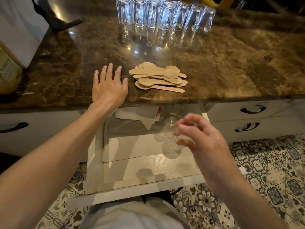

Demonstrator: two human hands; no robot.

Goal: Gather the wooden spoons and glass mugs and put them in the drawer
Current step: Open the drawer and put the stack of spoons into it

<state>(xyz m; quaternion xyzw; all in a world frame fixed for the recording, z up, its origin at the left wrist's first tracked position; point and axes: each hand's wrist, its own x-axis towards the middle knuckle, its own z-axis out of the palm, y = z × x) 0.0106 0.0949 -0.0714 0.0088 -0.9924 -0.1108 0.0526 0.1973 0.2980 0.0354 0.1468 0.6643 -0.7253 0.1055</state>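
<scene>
Left hand flat on counter — right hand, blurred, apparently grips glass mug.

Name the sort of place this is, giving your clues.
Probably a kitchen: a stone countertop, a row of upturned glass mugs, a pile of wooden spoons and an open drawer beneath.

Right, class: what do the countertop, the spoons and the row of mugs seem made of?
Mugs: clear glass, see-through, glinting. Spoons: thin pale wood, matte, apparently unvarnished. Countertop: likely polished marble or similar stone; brown, veined, reflecting the mugs.
</scene>
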